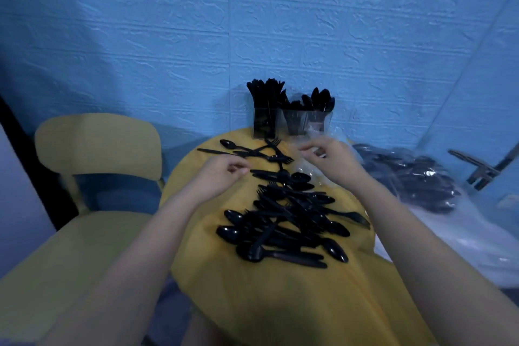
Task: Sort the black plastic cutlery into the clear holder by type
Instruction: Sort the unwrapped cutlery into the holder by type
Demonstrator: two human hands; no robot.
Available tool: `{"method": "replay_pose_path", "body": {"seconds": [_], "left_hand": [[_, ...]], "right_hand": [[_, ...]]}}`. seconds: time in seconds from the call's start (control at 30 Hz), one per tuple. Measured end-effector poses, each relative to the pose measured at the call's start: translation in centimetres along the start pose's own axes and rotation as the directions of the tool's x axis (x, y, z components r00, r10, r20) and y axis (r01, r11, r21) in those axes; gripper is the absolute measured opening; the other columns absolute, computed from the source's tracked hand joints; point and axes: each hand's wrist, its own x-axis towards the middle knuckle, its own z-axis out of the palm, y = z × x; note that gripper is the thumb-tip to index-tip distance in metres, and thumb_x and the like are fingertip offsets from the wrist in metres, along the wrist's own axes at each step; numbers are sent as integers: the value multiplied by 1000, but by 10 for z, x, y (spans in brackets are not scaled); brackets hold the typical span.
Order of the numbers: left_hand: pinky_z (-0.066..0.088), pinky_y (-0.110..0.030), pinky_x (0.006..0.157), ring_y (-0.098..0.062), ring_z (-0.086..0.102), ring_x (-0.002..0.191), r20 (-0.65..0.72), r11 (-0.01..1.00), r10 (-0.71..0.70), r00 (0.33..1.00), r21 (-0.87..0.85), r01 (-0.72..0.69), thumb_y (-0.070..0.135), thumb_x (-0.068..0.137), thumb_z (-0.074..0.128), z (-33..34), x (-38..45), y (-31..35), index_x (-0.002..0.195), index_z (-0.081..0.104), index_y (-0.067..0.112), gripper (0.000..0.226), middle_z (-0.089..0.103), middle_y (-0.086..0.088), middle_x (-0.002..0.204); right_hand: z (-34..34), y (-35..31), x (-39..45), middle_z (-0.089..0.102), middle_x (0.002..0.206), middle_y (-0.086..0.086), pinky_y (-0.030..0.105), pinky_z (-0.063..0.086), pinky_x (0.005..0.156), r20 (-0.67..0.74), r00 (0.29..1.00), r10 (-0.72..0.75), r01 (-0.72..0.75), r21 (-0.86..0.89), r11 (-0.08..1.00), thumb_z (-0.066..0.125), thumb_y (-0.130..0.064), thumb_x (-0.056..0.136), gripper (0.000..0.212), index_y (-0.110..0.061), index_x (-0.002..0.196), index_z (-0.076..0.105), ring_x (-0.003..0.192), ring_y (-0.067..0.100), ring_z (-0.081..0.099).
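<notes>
The whole back wall [252, 22] was covered in those blue foam brick-pattern panels, with a seam running down near the middle, and the light was dim and bluish. A yellow chair [98, 146] with a curved backrest sat on the left, right beside the round desk [280, 303], which had a yellow cloth draped over it. A dark strip [33, 154] ran down the far left edge. Off to the right, some metal bracket thing [483, 168] leaned near the side wall [491, 78].
</notes>
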Motion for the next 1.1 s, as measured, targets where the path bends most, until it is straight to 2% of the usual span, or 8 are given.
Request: {"method": "replay_pose_path", "body": {"seconds": [0.1, 0.2, 0.33, 0.53, 0.63, 0.8, 0.93, 1.1], "left_hand": [[44, -26, 95, -9, 56, 105, 57, 999, 5, 998, -46, -2, 32, 88, 63, 5, -44, 0, 110, 66, 23, 24, 62, 6, 117], [36, -22, 103, -1, 43, 117, 168, 997, 75, 983, -47, -68, 57, 70, 65, 18, -84, 4, 116, 58, 40, 49, 49, 15, 123], [28, -26, 110, -1, 28, 128, 170, 968, 94, 981, 213, -130, 44, 80, 70, 44, -100, -2, 129, 53, 41, 52, 35, 19, 135], [36, -29, 106, -10, 44, 122, 41, 978, 95, 995, 184, -101, 20, 87, 67, 53, -83, -13, 123, 61, 26, 38, 52, 8, 127], [38, -21, 101, -11, 51, 114, -51, 984, 99, 994, 154, -90, 15, 88, 65, 54, -68, -14, 119, 65, 21, 31, 58, 5, 121], [44, -25, 91, -13, 58, 104, -158, 999, 13, 987, 53, -5, 20, 91, 61, 55, -44, -17, 113, 68, 20, 23, 64, 1, 115], [42, -18, 83, -10, 57, 99, -211, 996, -29, 977, -86, 11, 19, 91, 62, 59, -32, -17, 111, 68, 17, 21, 65, 1, 110], [39, -12, 83, -5, 56, 101, -231, 977, -70, 970, -214, 20, 25, 88, 65, 61, -33, -22, 108, 69, 18, 21, 66, 8, 108]], "right_hand": [[6, 1, -36, 64, 101, -8, 14, 40, 67, 105, 994, -7, 12, -49, 999, 63, -28, 90, 19, -21, 107, 68, 81, 1, 54], [17, -3, -70, 58, 107, -14, 19, 39, 84, 308, 947, -89, 107, -45, 993, 70, -42, 81, 35, -27, 111, 66, 97, 1, 53], [39, -4, -95, 41, 134, -15, 21, 24, 106, 491, 857, -158, 264, -154, 952, 65, -50, 81, 59, -27, 134, 52, 125, 3, 32], [56, 2, -89, 51, 133, -6, 25, 28, 108, 362, 917, -165, 242, -178, 954, 61, -35, 91, 41, -21, 129, 57, 125, 11, 40], [62, 3, -83, 57, 123, -4, 29, 34, 105, 259, 948, -183, 235, -189, 953, 60, -29, 92, 33, -18, 123, 62, 117, 13, 46], [70, 7, -69, 57, 110, -2, 22, 37, 94, 104, 981, -162, 180, -201, 963, 58, -28, 93, 32, -17, 122, 64, 108, 15, 49], [72, 7, -66, 61, 105, -2, 17, 36, 86, 49, 986, -161, 167, -189, 968, 57, -27, 94, 33, -18, 125, 62, 103, 14, 53], [72, 5, -73, 66, 99, -6, 17, 39, 80, -6, 986, -166, 163, -150, 975, 60, -25, 93, 19, -19, 109, 68, 93, 8, 56]]}}
